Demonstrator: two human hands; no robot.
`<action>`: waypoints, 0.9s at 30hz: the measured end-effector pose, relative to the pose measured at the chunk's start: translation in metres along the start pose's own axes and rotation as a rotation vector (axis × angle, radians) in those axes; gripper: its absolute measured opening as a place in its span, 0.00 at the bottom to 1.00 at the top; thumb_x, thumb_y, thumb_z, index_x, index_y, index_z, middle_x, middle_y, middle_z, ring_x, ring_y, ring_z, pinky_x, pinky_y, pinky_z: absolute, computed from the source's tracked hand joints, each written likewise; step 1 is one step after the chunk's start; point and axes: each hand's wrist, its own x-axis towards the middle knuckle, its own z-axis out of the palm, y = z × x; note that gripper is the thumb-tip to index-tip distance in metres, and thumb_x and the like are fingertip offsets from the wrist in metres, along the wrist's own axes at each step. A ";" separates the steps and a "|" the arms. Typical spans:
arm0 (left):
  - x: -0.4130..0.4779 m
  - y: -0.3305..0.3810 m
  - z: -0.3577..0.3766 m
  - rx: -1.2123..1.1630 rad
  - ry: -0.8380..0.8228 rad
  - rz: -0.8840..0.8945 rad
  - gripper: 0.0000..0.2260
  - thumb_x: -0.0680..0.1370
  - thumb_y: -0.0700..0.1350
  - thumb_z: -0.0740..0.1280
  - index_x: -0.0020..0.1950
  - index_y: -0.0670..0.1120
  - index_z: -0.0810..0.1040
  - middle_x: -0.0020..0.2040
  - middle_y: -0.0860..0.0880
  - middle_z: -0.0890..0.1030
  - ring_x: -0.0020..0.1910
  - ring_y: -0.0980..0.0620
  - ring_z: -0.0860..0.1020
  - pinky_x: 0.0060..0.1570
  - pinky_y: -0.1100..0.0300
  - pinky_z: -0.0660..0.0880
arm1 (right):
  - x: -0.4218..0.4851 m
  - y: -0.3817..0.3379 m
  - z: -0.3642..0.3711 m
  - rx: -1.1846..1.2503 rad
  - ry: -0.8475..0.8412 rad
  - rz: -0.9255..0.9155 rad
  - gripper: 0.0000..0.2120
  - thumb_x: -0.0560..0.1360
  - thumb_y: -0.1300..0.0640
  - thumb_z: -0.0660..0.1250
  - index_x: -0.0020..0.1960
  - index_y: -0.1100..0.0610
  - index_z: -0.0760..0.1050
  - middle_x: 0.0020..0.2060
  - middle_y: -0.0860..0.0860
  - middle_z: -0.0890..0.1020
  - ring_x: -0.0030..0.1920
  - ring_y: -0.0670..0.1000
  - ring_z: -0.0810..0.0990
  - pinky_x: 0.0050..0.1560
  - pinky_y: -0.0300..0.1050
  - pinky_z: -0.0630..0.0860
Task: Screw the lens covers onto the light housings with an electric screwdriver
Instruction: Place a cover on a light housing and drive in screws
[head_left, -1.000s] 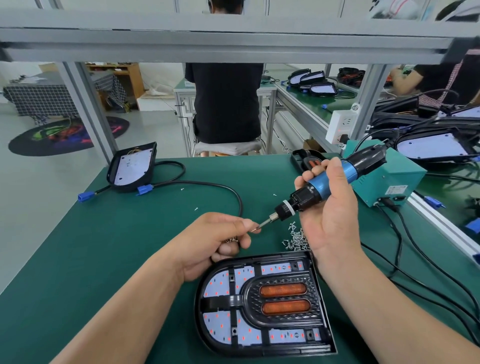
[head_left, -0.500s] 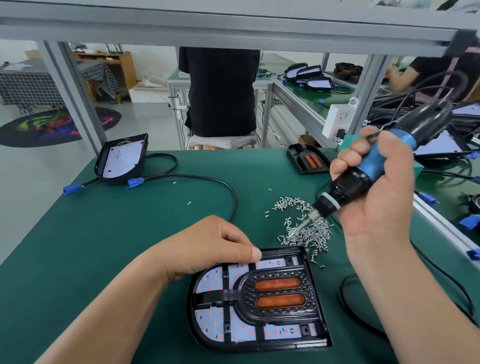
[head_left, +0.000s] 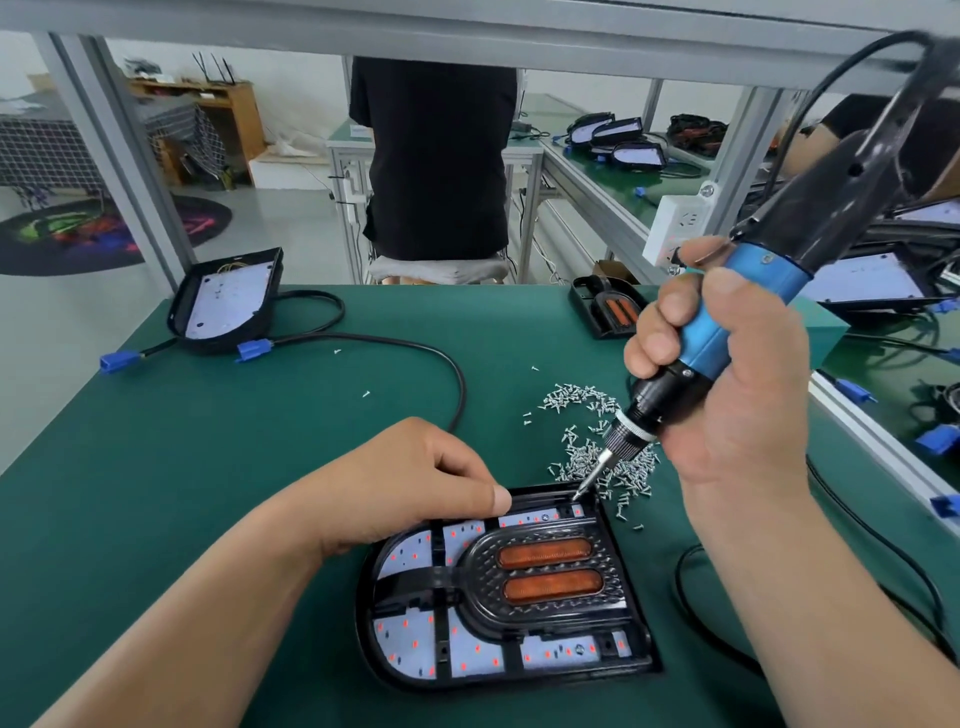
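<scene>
Light housing (head_left: 498, 670) lies flat on green table (head_left: 208, 493), near edge, between both forearms. Left hand (head_left: 415, 483) rests on its far left rim, thumb along the edge, fingers curled under; cannot tell if anything is inside the fist. Right hand (head_left: 737, 405) is wrapped tight round the blue-black electric screwdriver (head_left: 727, 332), tilted, with the bit tip touching the housing's far right corner. Hands are apart, with that corner between them. The housing is black, rounded on the left and square on the right, with white LED panels showing red dots. The lens cover (head_left: 545, 571) sits in it, dark ribbed with 2 orange oblong lenses. Screw pile (head_left: 587, 457) lies just beyond the housing, under the driver. A 2nd housing (head_left: 228, 301) with a cable is at far left. Compared with 0.5 s ago, the bit has left the screw pile and come down onto the corner; the left hand stays on the rim.
</scene>
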 end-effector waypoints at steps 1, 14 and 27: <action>0.000 0.000 0.000 0.000 -0.001 -0.002 0.19 0.70 0.62 0.76 0.47 0.47 0.89 0.46 0.39 0.86 0.41 0.53 0.79 0.47 0.52 0.76 | 0.000 0.001 0.001 -0.005 0.002 0.006 0.11 0.75 0.55 0.67 0.56 0.56 0.75 0.37 0.50 0.73 0.31 0.49 0.72 0.33 0.42 0.71; 0.001 0.000 0.001 0.034 0.005 0.017 0.18 0.70 0.63 0.75 0.47 0.49 0.89 0.45 0.37 0.84 0.40 0.54 0.76 0.45 0.53 0.72 | -0.005 0.008 0.006 -0.044 -0.047 0.030 0.10 0.74 0.57 0.68 0.54 0.56 0.76 0.36 0.51 0.74 0.30 0.50 0.72 0.33 0.43 0.72; 0.003 -0.001 0.002 0.087 0.021 0.026 0.16 0.73 0.59 0.75 0.42 0.47 0.86 0.32 0.48 0.74 0.33 0.54 0.68 0.37 0.56 0.66 | -0.009 0.013 0.010 -0.079 -0.093 0.041 0.14 0.74 0.58 0.68 0.58 0.60 0.73 0.36 0.53 0.73 0.29 0.51 0.72 0.33 0.44 0.72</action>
